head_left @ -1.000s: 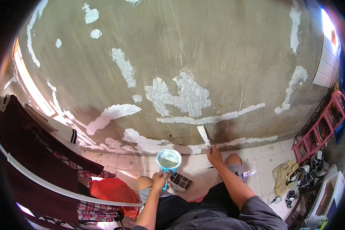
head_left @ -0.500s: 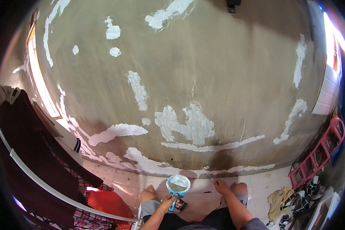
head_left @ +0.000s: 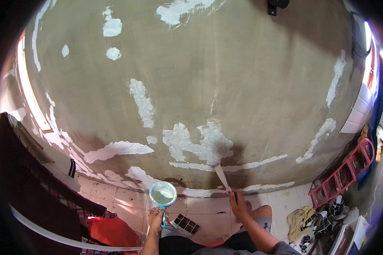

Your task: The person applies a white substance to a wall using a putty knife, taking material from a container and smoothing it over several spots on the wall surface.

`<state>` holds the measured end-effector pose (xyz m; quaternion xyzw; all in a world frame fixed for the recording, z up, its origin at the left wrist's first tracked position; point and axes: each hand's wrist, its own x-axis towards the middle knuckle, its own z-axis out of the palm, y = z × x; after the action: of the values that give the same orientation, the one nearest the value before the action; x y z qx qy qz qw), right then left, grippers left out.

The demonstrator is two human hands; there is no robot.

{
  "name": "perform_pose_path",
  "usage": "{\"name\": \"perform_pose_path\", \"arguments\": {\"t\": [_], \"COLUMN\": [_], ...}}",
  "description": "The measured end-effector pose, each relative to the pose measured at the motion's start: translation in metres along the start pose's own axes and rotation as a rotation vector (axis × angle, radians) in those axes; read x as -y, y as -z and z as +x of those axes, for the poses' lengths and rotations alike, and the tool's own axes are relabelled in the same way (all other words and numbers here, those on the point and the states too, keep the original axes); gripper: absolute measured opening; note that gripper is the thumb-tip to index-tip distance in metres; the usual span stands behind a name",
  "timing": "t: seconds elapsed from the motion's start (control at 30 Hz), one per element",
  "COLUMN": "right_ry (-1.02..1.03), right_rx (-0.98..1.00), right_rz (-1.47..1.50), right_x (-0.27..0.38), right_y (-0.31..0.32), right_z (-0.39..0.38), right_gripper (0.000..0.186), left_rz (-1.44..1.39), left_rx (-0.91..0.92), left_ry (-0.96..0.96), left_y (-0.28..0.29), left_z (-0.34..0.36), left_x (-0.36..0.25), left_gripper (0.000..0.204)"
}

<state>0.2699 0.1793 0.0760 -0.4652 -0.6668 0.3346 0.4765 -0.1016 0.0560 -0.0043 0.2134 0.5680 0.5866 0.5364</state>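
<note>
My left hand (head_left: 155, 217) is closed round the handle of a blue dipper (head_left: 163, 183), held level in front of me. Wet white putty (head_left: 166, 194) lies in the dipper. A putty knife (head_left: 221, 176) with a long pale blade is gripped in my right hand (head_left: 238, 205). Its tip reaches the lower white band on the grey-brown wall (head_left: 259, 89); whether it touches cannot be told. Just above the tip is a broad white putty patch (head_left: 212, 136), partly shaded. More white smears mark the wall.
Dark clothes (head_left: 34, 195) hang over a white rail (head_left: 68, 241) at the left, beside a red bag (head_left: 112, 230). A black checked item (head_left: 186, 224) lies on the tiles. At the right stand a pink plastic rack (head_left: 342, 175) and heaped clothes (head_left: 300, 222).
My right hand has raised the putty knife toward the wall's lower white band. The dipper in my left hand has shifted left and slightly up. The whole view has turned slightly.
</note>
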Motion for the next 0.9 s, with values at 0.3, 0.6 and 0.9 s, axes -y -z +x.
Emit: {"name": "perform_pose_path", "arguments": {"t": [0.3,0.6,0.9], "right_ry": [0.296,0.164,0.066], "right_rx": [-0.282,-0.249,-0.251], "right_rz": [0.031,0.349,0.465], "right_x": [0.076,0.099,0.073], "right_y": [-0.007,-0.021,-0.034], "right_z": [0.154,0.214,0.182], "right_gripper": [0.026,0.021,0.029], "left_rz": [-0.177,-0.179,-0.221], "left_rx": [-0.135,-0.142,-0.074], "left_ry": [-0.020,-0.016,0.014], "left_y": [-0.009,-0.002,0.007], "left_z": [0.000,-0.012,0.005], "left_x": [-0.002,-0.006,0.014], "left_gripper": [0.017,0.015,0.015]}}
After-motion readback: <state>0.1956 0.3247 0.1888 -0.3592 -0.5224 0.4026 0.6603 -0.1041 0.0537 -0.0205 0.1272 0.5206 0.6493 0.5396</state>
